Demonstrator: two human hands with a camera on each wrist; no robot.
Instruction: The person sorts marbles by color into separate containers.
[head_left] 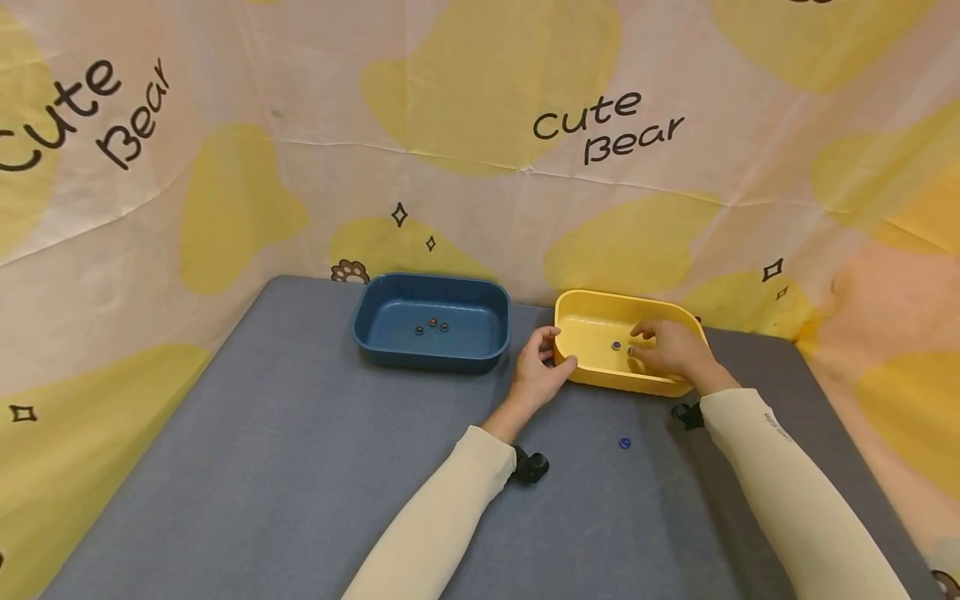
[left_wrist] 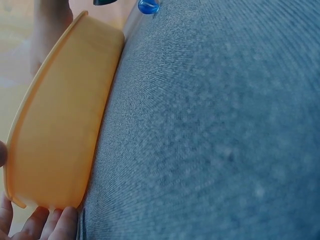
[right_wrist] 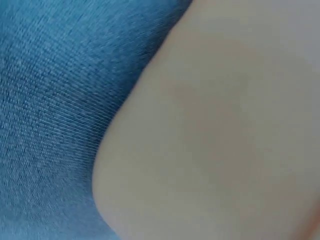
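Note:
My left hand (head_left: 538, 371) grips the left end of a yellow plastic bin (head_left: 615, 379), thumb at the front rim and fingers against the end wall. In the left wrist view, fingertips (left_wrist: 65, 222) touch the bin's wall. My right hand (head_left: 671, 348) reaches inside the bin, index finger and thumb apart. A blue marble (head_left: 617, 345) lies on the bin floor beside it. Another small marble (head_left: 631, 352) sits right by the thumb tip; whether they touch is unclear. The right wrist view is mostly filled by a blurred pale surface.
A blue glass marble (head_left: 625, 443) lies on the grey-blue cloth in front of the yellow bin. Left of it stands a dark blue bin (head_left: 431, 363) holding three small marbles (head_left: 432, 322). A printed curtain (head_left: 465, 200) hangs behind the table.

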